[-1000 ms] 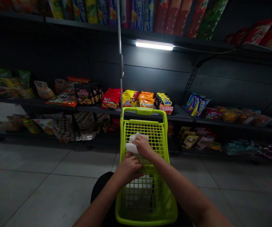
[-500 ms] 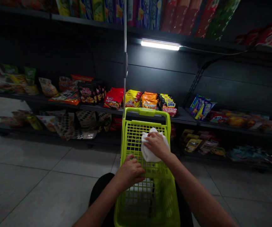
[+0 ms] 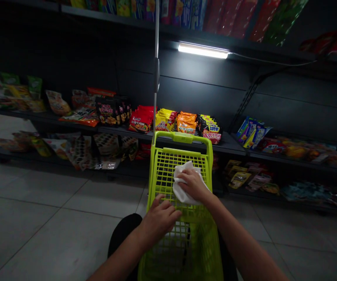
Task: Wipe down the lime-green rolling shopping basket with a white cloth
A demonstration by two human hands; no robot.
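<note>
The left hand [image 3: 158, 220], fingers spread, rests on a lime-green plastic basket [image 3: 182, 137], steadying it. The right hand [image 3: 192, 185], fingers pressed together, bears down on a white cloth [image 3: 179, 192] against the basket's mesh, below snack packets [image 3: 186, 124] on a shelf [image 3: 227, 144].

Two hands [image 3: 158, 220], one white cloth [image 3: 180, 196], one lime-green shopping basket [image 3: 168, 171]

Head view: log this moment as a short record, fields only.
right hand: on a white cloth, pressing it against the basket mesh
left hand: fingers spread, over the basket mesh
basket: lime-green plastic basket, with a metal pole rising behind it
surroundings: packaged snacks on dark metal shelves, grey floor tiles below
</note>
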